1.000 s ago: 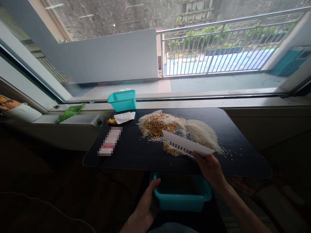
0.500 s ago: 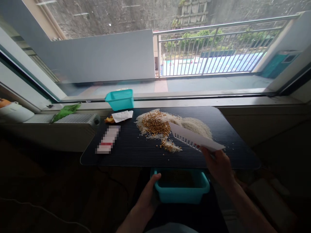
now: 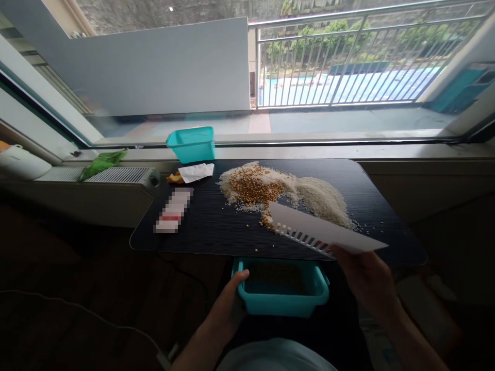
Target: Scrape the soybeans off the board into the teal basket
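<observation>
My left hand grips the left side of a turquoise plastic tub, thumb over the rim. The tub sits just below the table's front edge, with dark grainy contents at its bottom. In my right hand is a white card with a row of slots cut along its lower edge. Its far left end touches the near tail of the grain. On the dark table lies a heap of yellow kernels mixed with white rice; a pile of white rice adjoins it on the right.
A second turquoise tub stands at the table's back left by the window. White paper and a pixelated flat item lie on the left of the dark table. A green cloth rests on the radiator.
The card in my right hand has come nearer, towards the front edge and the tub. The rice pile looks more spread to the right. The camera view has tilted down slightly.
</observation>
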`<action>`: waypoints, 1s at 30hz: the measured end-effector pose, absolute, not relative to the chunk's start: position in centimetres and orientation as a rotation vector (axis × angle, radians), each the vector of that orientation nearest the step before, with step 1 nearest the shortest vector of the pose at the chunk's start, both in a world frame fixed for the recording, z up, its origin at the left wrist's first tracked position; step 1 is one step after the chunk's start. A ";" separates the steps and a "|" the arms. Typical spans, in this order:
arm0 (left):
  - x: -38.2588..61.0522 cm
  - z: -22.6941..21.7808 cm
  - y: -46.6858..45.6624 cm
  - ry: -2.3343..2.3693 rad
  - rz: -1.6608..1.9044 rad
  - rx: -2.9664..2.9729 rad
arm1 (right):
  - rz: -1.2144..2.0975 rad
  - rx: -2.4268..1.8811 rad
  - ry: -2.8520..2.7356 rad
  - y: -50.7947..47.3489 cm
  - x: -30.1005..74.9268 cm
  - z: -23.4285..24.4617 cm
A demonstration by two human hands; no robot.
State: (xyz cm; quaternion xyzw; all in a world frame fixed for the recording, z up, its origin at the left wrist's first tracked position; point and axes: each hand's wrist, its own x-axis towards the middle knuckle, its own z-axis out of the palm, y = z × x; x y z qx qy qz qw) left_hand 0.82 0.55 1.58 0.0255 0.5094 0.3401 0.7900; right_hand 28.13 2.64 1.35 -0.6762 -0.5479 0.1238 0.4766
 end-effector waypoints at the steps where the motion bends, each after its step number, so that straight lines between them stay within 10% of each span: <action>1: 0.6 1.8 0.5 1.095 0.736 0.057 | 0.384 -1.615 -1.363 2.7 27.2 1.4; 30: -2.3 2.2 -0.2 1.255 0.830 -0.031 | 0.929 -1.452 -1.381 3.7 24.6 2.4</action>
